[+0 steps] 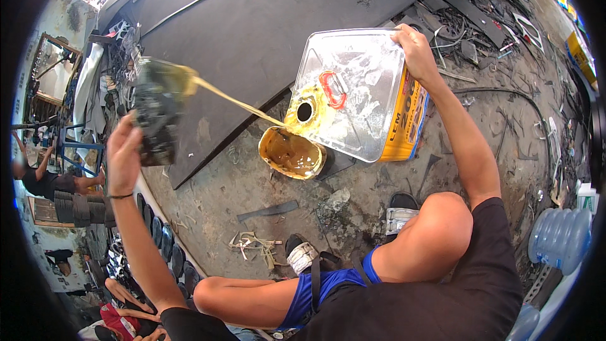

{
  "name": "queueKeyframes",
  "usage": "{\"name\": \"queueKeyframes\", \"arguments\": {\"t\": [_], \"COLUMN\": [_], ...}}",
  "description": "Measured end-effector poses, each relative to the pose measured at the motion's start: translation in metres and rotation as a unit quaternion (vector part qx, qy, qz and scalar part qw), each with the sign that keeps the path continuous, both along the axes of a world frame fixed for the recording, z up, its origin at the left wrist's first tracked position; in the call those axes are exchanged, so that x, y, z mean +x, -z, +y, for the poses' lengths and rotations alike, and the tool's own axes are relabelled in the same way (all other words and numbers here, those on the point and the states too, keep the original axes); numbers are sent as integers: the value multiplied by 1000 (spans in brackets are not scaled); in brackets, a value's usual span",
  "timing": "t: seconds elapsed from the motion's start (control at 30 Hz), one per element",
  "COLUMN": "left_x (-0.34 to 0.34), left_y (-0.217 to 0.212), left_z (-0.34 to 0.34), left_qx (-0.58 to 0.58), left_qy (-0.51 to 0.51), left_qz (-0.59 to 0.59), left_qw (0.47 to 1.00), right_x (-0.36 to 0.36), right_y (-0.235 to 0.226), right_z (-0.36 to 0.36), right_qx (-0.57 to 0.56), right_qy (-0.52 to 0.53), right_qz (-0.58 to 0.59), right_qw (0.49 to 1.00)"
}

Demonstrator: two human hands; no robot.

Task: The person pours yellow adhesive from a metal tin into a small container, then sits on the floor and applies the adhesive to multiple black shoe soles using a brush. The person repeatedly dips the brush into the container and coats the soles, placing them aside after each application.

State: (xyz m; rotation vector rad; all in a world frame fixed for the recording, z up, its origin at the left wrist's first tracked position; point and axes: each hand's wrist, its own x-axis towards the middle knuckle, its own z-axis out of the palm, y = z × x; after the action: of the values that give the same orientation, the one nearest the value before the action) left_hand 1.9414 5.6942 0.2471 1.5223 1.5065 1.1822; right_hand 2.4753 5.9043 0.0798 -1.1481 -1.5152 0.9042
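My left hand (123,158) is closed on the lower edge of a dark, flat rectangular piece (158,117), its far end smeared with yellow glue. From that end a stringy strand of glue (233,100) stretches to the spout area of a large square metal tin (366,76). My right hand (413,47) grips the tin's far right corner and the tin leans toward a small pot (293,153) standing on the floor. Yellow glue rings the tin's round hole and coats the pot's inside. A red handle (332,90) lies on the tin's top.
Large dark sheets (271,19) cover the floor ahead. Scraps and offcuts (467,31) lie at the right, beside a black hose (517,95). A clear water jug (560,240) lies at the far right. Other people (53,180) sit at the left.
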Motion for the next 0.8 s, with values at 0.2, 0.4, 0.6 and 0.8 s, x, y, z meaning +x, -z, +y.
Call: {"name": "queueKeyframes", "arguments": {"t": [0.2, 0.4, 0.6, 0.8], "left_x": [158, 261, 293, 296], "left_y": [88, 160, 140, 42], "left_z": [43, 32, 44, 82], "left_qx": [152, 286, 297, 164], "left_qy": [-23, 159, 154, 86], "left_qz": [175, 432, 332, -28], "left_qw": [973, 840, 882, 982], "right_x": [17, 68, 133, 133], "right_y": [7, 44, 100, 95], "right_z": [2, 3, -5, -11], "right_qx": [-3, -57, -100, -121], "right_qy": [1, -6, -14, -18], "right_qz": [34, 141, 255, 257], "right_qw": [999, 988, 962, 959]}}
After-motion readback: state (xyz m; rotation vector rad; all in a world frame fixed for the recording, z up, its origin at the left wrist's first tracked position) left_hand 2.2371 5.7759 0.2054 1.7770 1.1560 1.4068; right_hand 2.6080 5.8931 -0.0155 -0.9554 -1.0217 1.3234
